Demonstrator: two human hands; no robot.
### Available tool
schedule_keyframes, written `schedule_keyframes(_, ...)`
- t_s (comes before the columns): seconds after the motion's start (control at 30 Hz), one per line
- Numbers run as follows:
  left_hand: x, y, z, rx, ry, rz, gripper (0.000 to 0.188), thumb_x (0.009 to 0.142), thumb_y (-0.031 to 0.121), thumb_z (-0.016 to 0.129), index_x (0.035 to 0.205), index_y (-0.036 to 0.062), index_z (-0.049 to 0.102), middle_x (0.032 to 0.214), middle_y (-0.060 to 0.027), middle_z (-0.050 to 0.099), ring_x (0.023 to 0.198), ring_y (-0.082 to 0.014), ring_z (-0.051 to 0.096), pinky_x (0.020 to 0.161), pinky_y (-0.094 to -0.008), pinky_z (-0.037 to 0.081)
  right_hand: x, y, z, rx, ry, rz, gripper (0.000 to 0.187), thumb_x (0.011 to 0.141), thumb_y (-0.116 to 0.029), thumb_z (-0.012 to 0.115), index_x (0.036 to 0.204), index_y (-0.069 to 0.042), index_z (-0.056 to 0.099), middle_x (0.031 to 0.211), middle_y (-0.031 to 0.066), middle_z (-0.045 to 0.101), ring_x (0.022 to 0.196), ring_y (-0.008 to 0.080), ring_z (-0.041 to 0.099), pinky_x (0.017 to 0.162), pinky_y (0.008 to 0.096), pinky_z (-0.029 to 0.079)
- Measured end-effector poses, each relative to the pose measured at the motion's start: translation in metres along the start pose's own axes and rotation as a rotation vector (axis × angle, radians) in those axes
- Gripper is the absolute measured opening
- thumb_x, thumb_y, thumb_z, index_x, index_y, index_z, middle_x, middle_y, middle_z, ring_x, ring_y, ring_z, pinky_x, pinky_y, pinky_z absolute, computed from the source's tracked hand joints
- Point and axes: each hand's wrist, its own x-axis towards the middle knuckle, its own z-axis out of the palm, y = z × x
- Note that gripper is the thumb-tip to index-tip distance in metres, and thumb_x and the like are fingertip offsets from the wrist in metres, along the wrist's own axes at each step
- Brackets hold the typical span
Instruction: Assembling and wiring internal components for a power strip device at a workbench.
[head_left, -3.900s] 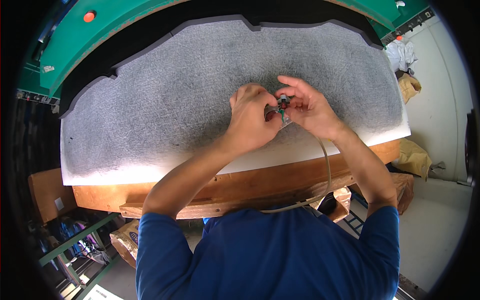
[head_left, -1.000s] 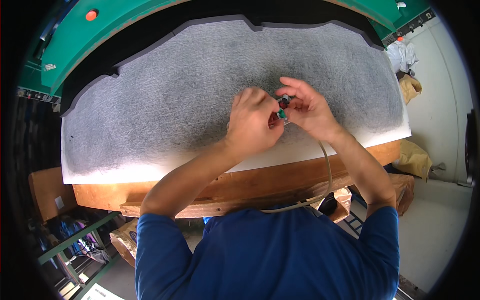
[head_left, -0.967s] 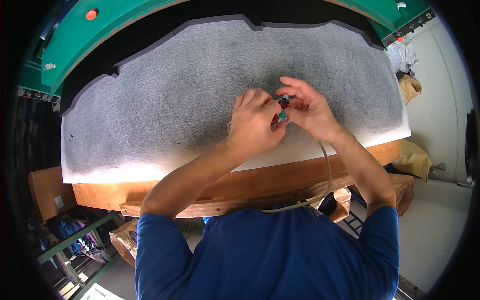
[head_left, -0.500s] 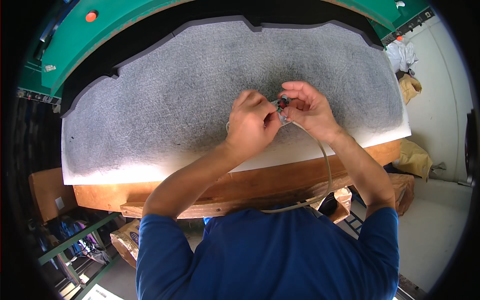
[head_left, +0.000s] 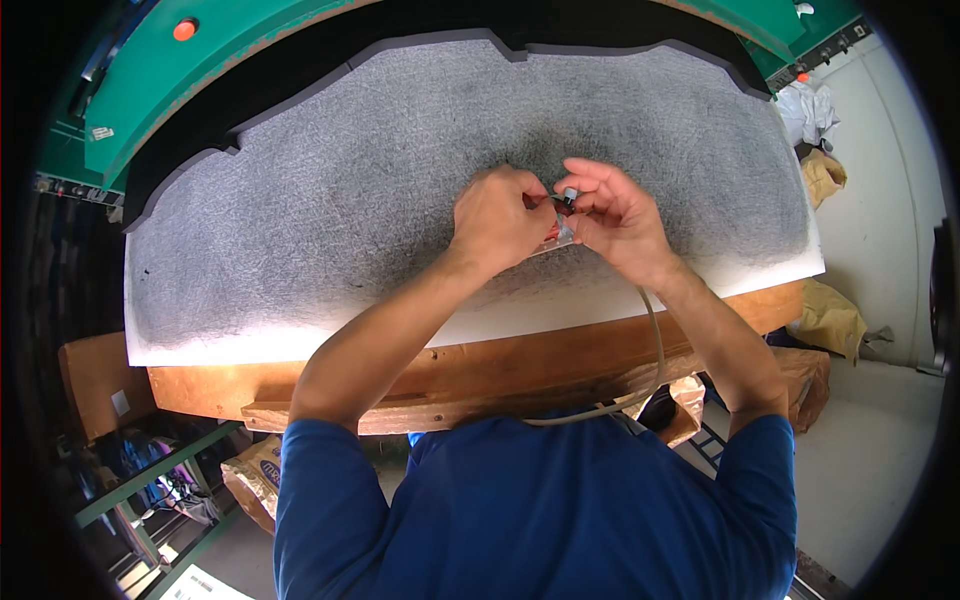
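Observation:
Between my hands, above the grey textured sheet [head_left: 350, 200], is a small device [head_left: 566, 229] with clear and red parts and a grey knob-like piece [head_left: 570, 195] on its far side. My right hand [head_left: 622, 225] grips it from the right, thumb on the clear part, its upper fingers raised and curled. My left hand [head_left: 500, 220] is closed in a pinch at the left of the device; a thin greenish strand, seemingly a wire, shows at its fingertips. A pale cable [head_left: 658, 345] hangs from below my right hand and curves down toward my body.
The sheet lies over a wooden-edged table [head_left: 480, 370]. A dark foam strip [head_left: 420, 42] borders its far edge, before a green machine [head_left: 250, 50] with an orange button [head_left: 185, 29]. Paper sacks [head_left: 828, 315] stand at right; a cardboard piece [head_left: 100, 380] and a green rack [head_left: 160, 475] are at left.
My left hand has moved slightly up and left, its pinch turned, uncovering more of the device's red part. The upper cable end now shows less beside my right hand.

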Motion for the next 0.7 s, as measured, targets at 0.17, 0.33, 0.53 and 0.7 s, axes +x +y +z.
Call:
schedule_keyframes(0.17,0.003,0.008,-0.004,-0.087,-0.109,-0.162,0.017,0.078,0.022,0.073,0.082,0.0056,0.071,0.081,-0.0103,0.068,0.079,-0.0260,0.067,0.074,-0.0386,0.052,-0.002,0.004,-0.003,0.069,0.009,0.008,0.058,0.086,0.016,0.060,0.139,-0.005,0.046,0.122,0.0078,0.058,0.095,0.0111,0.061,0.084,0.0266,0.056)
schedule_keyframes(0.33,-0.004,-0.003,0.014,0.065,0.164,0.249,0.012,0.078,0.017,0.075,0.081,0.0070,0.070,0.078,-0.0074,0.066,0.078,-0.0258,0.063,0.078,-0.0427,0.046,-0.002,0.011,-0.008,0.101,0.066,0.015,0.054,0.088,0.015,0.057,0.138,-0.003,0.046,0.115,0.0068,0.058,0.096,0.0124,0.060,0.086,0.0289,0.057)
schedule_keyframes(0.53,-0.011,0.005,0.017,0.070,0.288,0.457,0.009,0.075,0.011,0.077,0.082,0.0080,0.072,0.084,-0.0076,0.065,0.086,-0.0282,0.060,0.077,-0.0431,0.045,-0.003,0.013,-0.008,0.137,0.117,0.047,0.052,0.089,0.015,0.056,0.137,-0.002,0.047,0.110,0.0064,0.057,0.099,0.0140,0.060,0.085,0.0300,0.058)
schedule_keyframes(0.7,-0.006,0.011,0.022,-0.030,0.173,0.261,0.015,0.071,0.011,0.079,0.085,0.0077,0.074,0.085,-0.0088,0.064,0.086,-0.0293,0.059,0.076,-0.0405,0.048,-0.003,0.010,-0.010,0.202,0.135,0.059,0.054,0.087,0.016,0.055,0.138,-0.003,0.045,0.113,0.0070,0.056,0.097,0.0146,0.060,0.086,0.0308,0.058)
